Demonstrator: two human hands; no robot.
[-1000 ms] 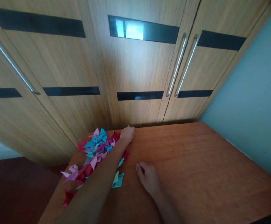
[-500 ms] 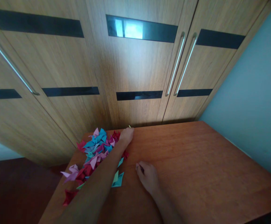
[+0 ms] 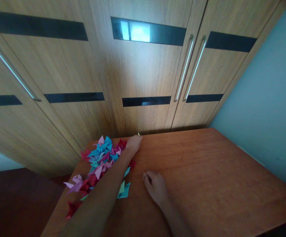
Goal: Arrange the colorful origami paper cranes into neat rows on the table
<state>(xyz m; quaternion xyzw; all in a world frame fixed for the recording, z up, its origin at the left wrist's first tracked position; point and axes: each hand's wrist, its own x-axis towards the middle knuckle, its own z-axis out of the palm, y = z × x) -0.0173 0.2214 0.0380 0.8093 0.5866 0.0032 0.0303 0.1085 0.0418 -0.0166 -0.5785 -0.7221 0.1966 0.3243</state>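
The left hand (image 3: 134,143) gripped yellowish paper (image 3: 138,134), the right hand (image 3: 155,186) curled closed; a lowered left forearm (image 3: 106,199) could have crushed the folded papers (image 3: 99,171) beside it

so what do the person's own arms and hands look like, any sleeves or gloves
The bare left forearm and bare right forearm show no sleeve, watch or bracelet. The ungloved left hand and ungloved right hand have partly hidden fingers, so rings can't be ruled out.
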